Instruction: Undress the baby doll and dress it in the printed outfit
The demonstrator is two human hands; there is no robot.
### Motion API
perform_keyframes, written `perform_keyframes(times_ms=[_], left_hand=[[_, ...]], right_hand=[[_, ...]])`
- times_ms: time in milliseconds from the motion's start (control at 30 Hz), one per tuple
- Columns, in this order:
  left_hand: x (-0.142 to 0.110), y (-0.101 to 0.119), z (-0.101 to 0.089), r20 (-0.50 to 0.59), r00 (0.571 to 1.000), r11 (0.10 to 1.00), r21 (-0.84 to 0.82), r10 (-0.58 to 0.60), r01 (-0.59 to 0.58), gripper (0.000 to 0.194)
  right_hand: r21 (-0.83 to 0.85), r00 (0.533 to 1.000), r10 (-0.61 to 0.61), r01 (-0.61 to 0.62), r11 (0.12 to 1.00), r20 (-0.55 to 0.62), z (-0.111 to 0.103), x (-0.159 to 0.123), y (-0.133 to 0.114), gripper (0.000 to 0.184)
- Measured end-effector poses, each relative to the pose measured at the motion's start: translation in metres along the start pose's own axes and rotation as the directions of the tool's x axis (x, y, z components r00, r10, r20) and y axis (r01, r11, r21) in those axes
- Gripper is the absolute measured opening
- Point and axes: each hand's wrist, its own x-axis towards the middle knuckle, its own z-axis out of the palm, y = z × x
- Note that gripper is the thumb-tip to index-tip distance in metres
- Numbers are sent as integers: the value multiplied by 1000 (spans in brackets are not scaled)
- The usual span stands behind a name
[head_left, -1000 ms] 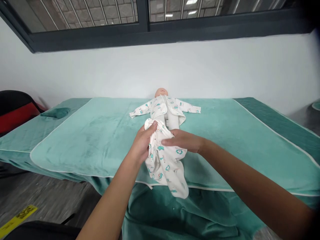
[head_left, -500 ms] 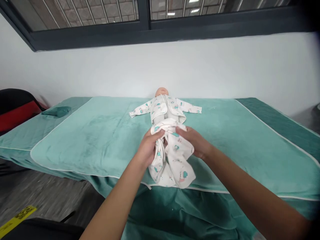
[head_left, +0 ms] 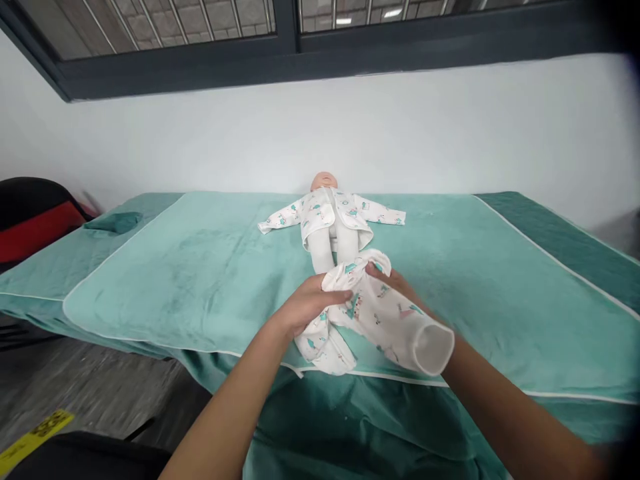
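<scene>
A baby doll (head_left: 324, 181) lies on its back with its head toward the wall, dressed in a white printed jacket (head_left: 320, 212) whose front hangs open and whose sleeves spread sideways. Its white legs point toward me. Over the lower legs are matching printed baby pants (head_left: 385, 320), bunched at the waist. My left hand (head_left: 313, 303) grips the gathered waist from the left, thumb on top. On the other side my right hand (head_left: 393, 280) holds the waistband, its fingers partly hidden by cloth. One pant leg sticks out to the right with its round cuff facing me. The doll's feet are hidden.
A light green plush cover (head_left: 200, 267) with white piping lies over the bed, its darker drape (head_left: 360, 427) hanging at the front. Behind is a white wall (head_left: 225, 140) under a dark window frame (head_left: 200, 70). A red and black chair (head_left: 40, 223) stands left.
Both hands have drawn the pants toward me, uncovering more of the doll's legs. The right-hand pant leg has swung out to the right, its cuff opening now visible.
</scene>
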Motion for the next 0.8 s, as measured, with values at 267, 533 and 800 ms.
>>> perform_keyframes(times_ms=[267,533,800], left_hand=[[29,-9,12,-292,903,538,839,314,85,11],[38,-11,19,-265,935,369,915,237,166,21],[35,-9,13,-228,956,856,515,183,-41,19]], right_hand=[[-328,986,-115,70,942,-117,-2,7,48,46],[-662,981,-175,79,745,-79,-2,19,49,26],[-366,948,-296,235,901,-120,-4,21,56,30]])
